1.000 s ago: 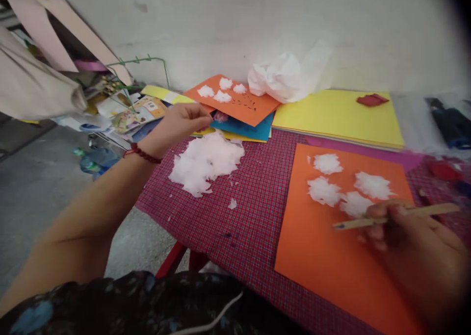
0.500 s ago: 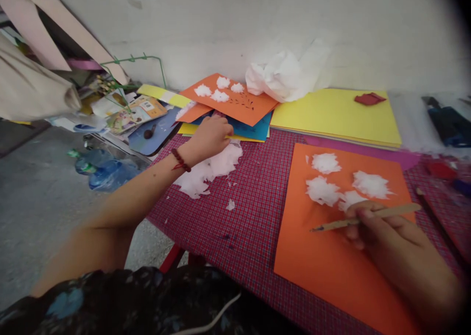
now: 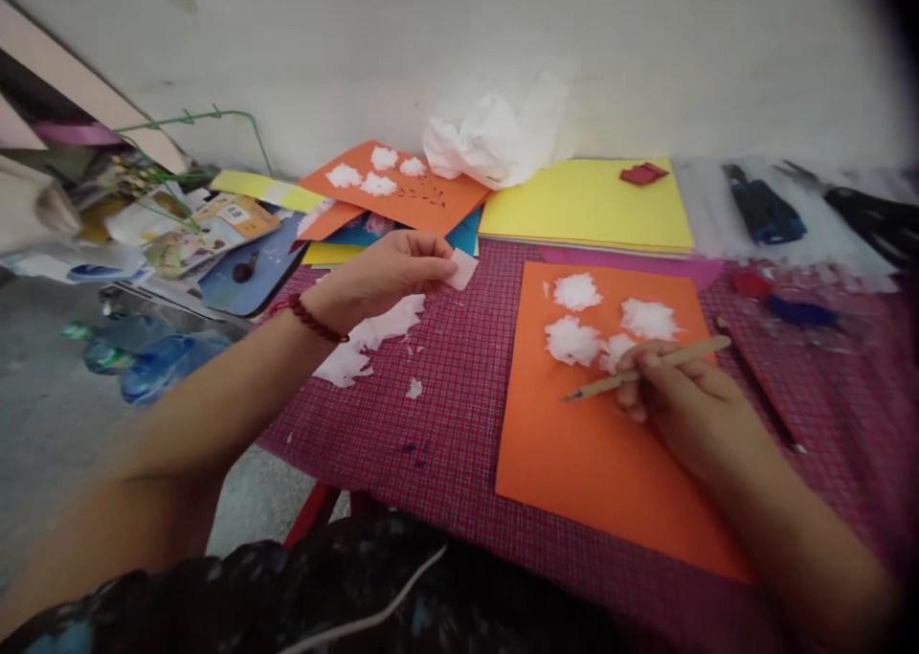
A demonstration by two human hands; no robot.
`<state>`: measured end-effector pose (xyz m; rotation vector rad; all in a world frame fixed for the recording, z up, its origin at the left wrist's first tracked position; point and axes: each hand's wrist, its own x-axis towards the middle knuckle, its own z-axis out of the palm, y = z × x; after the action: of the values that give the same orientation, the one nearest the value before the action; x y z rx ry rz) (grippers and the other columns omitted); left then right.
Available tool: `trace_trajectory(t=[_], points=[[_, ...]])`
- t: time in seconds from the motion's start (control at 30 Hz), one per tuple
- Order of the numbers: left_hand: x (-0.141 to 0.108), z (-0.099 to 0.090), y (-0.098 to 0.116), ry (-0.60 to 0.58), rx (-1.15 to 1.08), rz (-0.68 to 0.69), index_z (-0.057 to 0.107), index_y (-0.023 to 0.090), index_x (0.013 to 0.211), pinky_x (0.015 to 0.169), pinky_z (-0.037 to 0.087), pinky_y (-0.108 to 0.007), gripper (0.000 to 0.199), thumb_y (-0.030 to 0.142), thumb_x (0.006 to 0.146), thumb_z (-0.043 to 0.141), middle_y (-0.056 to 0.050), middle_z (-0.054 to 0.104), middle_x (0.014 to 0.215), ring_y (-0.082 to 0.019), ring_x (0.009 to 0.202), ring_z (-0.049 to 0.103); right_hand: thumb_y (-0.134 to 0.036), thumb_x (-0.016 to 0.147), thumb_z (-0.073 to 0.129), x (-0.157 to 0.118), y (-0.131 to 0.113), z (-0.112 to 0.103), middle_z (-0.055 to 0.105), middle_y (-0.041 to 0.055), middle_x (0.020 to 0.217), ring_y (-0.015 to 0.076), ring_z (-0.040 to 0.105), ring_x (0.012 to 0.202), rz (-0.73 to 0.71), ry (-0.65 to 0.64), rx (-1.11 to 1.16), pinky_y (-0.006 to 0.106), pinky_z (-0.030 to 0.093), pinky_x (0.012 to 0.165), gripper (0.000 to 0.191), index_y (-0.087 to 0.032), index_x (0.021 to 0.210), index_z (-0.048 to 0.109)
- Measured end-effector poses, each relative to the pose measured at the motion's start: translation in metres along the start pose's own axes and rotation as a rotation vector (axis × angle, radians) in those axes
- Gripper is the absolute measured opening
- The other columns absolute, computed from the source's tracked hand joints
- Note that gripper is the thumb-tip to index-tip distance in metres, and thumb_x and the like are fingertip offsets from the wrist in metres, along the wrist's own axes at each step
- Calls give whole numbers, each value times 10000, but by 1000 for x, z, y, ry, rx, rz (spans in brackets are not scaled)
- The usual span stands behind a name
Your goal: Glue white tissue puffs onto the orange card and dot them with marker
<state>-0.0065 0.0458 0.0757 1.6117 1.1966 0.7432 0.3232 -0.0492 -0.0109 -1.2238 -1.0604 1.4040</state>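
Pinched between the thumb and fingers of my left hand (image 3: 402, 276) is a small whitish paper square (image 3: 463, 269), held above the checked tablecloth. My right hand (image 3: 682, 391) grips a slim wooden stick (image 3: 667, 359) with a dark tip, like a pen or brush; which of these I cannot tell. It is over an orange sheet (image 3: 574, 453), the stick's tip pointing left. White fluffy paper tufts (image 3: 572, 340) sit on the upper part of that sheet, one partly hidden by my fingers. Torn white paper (image 3: 380, 333) lies below my left hand.
Another orange sheet (image 3: 459, 199) with tufts and dark marks rests on coloured papers at the back. Beside it are crumpled white paper (image 3: 488, 142) and a yellow stack (image 3: 574, 204). Scissors (image 3: 862, 209) and a brush (image 3: 761, 386) lie right. Plastic bottles (image 3: 172, 362) are on the floor.
My left hand has drawn back from the paper pile and now shows a small paper square in its fingers. My right hand still holds the stick over the orange sheet. The view has shifted right.
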Motion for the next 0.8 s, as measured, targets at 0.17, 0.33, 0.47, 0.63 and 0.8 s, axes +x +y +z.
trace_trajectory(t=[0.17, 0.33, 0.47, 0.63, 0.8], points=[[-4, 51, 7, -96, -108, -10, 591, 185, 756, 560, 479, -265, 112, 106, 797, 658, 4, 617, 659, -87, 550, 578, -508, 846, 735, 3, -25, -5, 704, 17, 651, 123, 632, 505, -196, -36, -61, 234, 502, 499, 307, -203, 834, 707], [17, 94, 2, -151, -258, -18, 586, 162, 835, 539, 469, -210, 165, 28, 771, 656, 33, 617, 631, -58, 516, 570, -524, 854, 729, 1, -41, -7, 736, 20, 712, 131, 669, 561, -231, -55, -147, 262, 552, 566, 319, -209, 902, 716], [29, 111, -15, -159, -368, -56, 584, 146, 782, 543, 455, -179, 146, 70, 740, 702, 38, 625, 631, -40, 519, 560, -480, 899, 695, -9, -25, -6, 746, 21, 764, 132, 687, 620, -206, -95, -161, 275, 567, 630, 261, -221, 905, 722], [29, 110, -32, -188, -313, -58, 622, 151, 728, 570, 425, -198, 84, 121, 746, 698, 34, 613, 637, -52, 554, 528, -413, 959, 630, -15, 0, -7, 753, 14, 800, 120, 684, 641, -230, -1, -225, 281, 564, 669, 220, -219, 959, 733], [27, 103, -33, -243, -158, 1, 635, 160, 725, 671, 433, -239, 70, 183, 743, 697, 10, 640, 728, -93, 689, 570, -403, 961, 626, -15, 1, -2, 758, 13, 829, 102, 657, 604, -299, 15, -287, 259, 547, 581, 212, -223, 996, 733]])
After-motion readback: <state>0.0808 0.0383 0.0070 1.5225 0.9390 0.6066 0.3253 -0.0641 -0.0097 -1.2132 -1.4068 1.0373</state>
